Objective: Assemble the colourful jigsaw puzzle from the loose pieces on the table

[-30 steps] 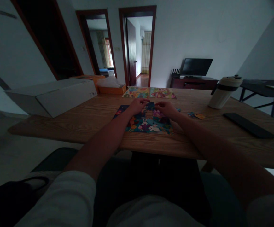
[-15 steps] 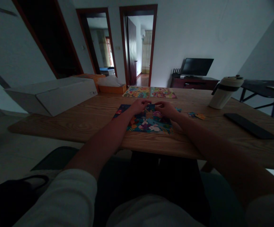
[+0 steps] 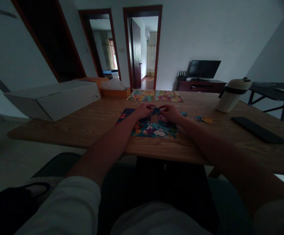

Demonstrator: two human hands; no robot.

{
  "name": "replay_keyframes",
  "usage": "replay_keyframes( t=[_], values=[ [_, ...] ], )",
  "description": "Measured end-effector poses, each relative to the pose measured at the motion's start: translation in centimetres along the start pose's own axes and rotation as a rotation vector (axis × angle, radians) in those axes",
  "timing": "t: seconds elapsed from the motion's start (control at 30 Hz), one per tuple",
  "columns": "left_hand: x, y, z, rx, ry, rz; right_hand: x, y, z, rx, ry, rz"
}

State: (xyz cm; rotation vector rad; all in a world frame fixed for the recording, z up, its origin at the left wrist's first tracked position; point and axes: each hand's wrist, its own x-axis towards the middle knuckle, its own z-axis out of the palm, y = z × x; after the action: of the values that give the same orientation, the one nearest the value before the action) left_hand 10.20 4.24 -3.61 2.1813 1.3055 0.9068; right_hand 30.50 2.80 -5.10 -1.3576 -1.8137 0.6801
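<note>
A partly covered jigsaw puzzle [image 3: 154, 129] with white rabbits and orange plants lies on the wooden table in front of me. At its far edge is a dark blue puzzle piece [image 3: 156, 110] with a knob on top. My left hand [image 3: 144, 111] pinches this piece from the left, its forearm crossing the puzzle. From the right, the bent fingers of my right hand [image 3: 169, 113] close on the piece's other side. Whether the piece is seated in the puzzle or just above it, I cannot tell. Both hands hide parts of the picture.
Loose puzzle pieces [image 3: 203, 119] lie right of the puzzle. Two colourful picture sheets [image 3: 154, 96] are behind it. A white box [image 3: 58, 98] and an orange tissue box [image 3: 117, 92] stand left. A cream tumbler [image 3: 231, 98] and a black flat object [image 3: 257, 130] are right.
My hands have drawn slightly apart at the puzzle's far edge, and the dark blue piece between them now shows more clearly. The view has shifted a little.
</note>
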Motion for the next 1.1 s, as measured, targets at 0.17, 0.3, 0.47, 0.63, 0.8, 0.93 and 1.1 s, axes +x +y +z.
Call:
replay_keyframes(
  t=[0.17, 0.3, 0.47, 0.63, 0.8, 0.93, 1.1],
  values=[
    [0.2, 0.0, -1.5, -0.045, 0.186, -0.026, 1.4, 0.2, -1.0, 0.088, 0.061, -0.062],
    [0.4, 0.6, -2.5, -0.098, 0.301, -0.037, 3.2, -1.3, -2.0, 0.049, 0.065, -0.119],
    [0.1, -0.4, -3.0, -0.025, 0.221, -0.118, 6.3, -3.6, -0.7, -0.147, -0.06, -0.206],
    [-0.5, -2.6, -3.2, 0.017, 0.094, -0.25, 8.5, -2.9, 3.0, -0.222, -0.159, -0.234],
    [-0.3, -3.5, -2.8, 0.056, 0.066, -0.27, 8.7, -1.3, 4.8, -0.265, -0.139, -0.186],
    [-0.2, -3.6, -2.5, 0.186, 0.06, -0.204, 8.7, -0.9, 4.6, -0.285, -0.148, -0.212],
    [-0.3, -3.7, -2.5, 0.335, 0.018, -0.18, 8.6, -0.3, 3.8, -0.324, -0.267, -0.294]
  ],
)
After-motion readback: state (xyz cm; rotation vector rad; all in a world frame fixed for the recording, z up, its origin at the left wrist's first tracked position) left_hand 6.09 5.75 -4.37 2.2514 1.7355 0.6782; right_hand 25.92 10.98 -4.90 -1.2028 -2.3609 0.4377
